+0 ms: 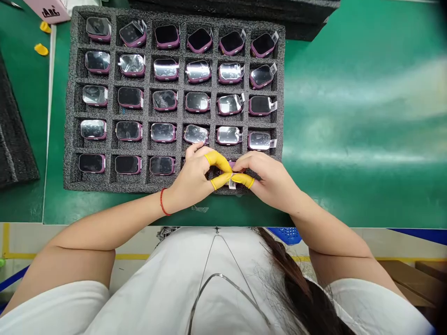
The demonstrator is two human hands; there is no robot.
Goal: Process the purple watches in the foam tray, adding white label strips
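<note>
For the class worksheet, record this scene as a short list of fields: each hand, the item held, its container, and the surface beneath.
Left hand: pinching the item, red string bracelet on wrist
Right hand: pinching the same item
Finger wear: yellow finger cots on both hands
Held item: purple-framed smartwatch
Container: grey foam tray, rows of similar watches in compartments
Surface: green mat

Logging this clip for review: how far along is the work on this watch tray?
Done: many watches in the foam tray show white film tabs. In hand: the left hand and right hand pinch a bottom-row watch. Remaining: three bottom-row watches apparently show no tabs.
</note>
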